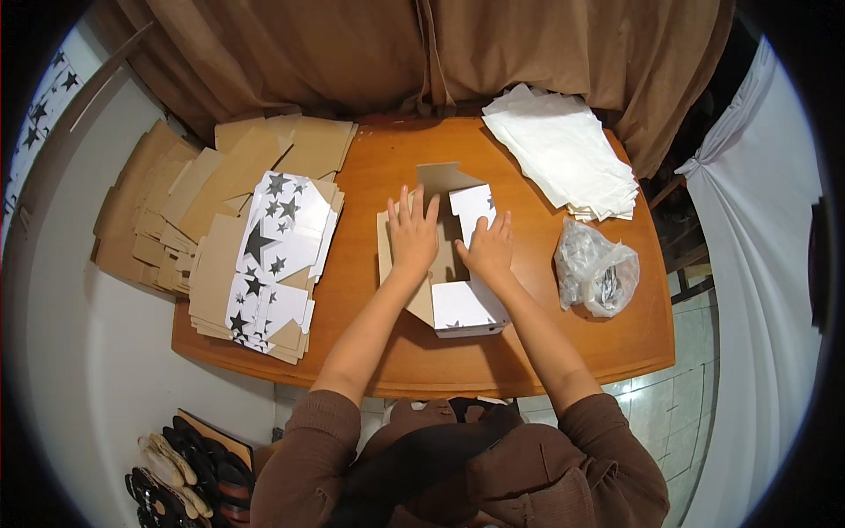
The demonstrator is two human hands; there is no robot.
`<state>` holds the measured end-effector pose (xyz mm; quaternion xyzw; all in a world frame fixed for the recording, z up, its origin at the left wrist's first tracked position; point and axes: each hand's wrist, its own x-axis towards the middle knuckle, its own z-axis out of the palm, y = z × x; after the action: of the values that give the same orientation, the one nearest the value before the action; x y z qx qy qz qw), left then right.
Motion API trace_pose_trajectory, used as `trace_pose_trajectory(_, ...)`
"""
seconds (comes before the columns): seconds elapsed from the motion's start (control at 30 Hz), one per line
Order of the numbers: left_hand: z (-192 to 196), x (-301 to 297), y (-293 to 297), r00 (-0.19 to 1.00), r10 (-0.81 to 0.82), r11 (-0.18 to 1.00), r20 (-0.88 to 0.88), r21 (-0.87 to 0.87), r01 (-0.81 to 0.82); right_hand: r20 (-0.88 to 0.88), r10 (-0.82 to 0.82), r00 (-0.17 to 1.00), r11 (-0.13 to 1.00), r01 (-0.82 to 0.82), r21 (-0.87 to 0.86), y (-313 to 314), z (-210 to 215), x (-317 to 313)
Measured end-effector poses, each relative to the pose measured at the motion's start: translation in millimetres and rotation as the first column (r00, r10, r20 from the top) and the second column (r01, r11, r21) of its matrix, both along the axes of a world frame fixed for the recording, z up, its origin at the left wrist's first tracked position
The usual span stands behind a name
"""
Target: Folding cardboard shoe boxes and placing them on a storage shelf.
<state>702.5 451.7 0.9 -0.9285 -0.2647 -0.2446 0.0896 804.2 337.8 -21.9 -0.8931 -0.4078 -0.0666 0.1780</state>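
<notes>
Pressing left hand [412, 232], right hand [487, 249] flat inside half-folded box [465, 308], table [528, 339] edge near

We recorded a wooden table [546, 343], brown curtain [352, 53] behind, white wall [88, 352] (left side), pale tiled floor [651, 405].

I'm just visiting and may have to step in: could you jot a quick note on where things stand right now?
Left hand: flat, fingers spread, pressing on the half-folded box.
Right hand: flat on the box, beside its white flap.
Box sits mid-table, sides partly up, top still open.
Flat star-printed blanks are stacked to the left, white sheets lie far right, and a clear bag is on the right.
Done: box partly formed. Left: finish folding; stack unfolded.
</notes>
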Motion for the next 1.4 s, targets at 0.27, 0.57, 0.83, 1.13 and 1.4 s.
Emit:
trace_pose_trajectory(0.27,34.6,56.1,44.6,0.969,-0.247,0.945,-0.013,0.220,0.243,-0.133,-0.011,0.991,0.999,0.006,-0.039,11.8,3.2,12.1)
trace_pose_trajectory(0.57,16.6,32.2,56.3,0.736,-0.598,0.763,-0.318,0.054,0.644,-0.178,-0.036,0.983,0.999,0.030,-0.038,9.1,-2.2,19.4)
trace_pose_trajectory(0.83,8.9,31.3,57.5,0.718,-0.591,0.777,-0.368,-0.022,0.629,-0.231,-0.034,0.972,0.998,0.022,-0.057,9.3,0.7,21.7)
trace_pose_trajectory(1.13,5.2,36.7,54.4,0.719,-0.591,0.775,-0.366,-0.009,0.632,-0.344,-0.020,0.939,0.997,-0.005,-0.074,8.1,10.4,25.3)
trace_pose_trajectory(1.4,-5.0,27.4,49.0,0.742,-0.605,0.766,-0.290,0.041,0.641,-0.290,0.022,0.957,1.000,-0.023,-0.002,5.2,13.3,15.1)
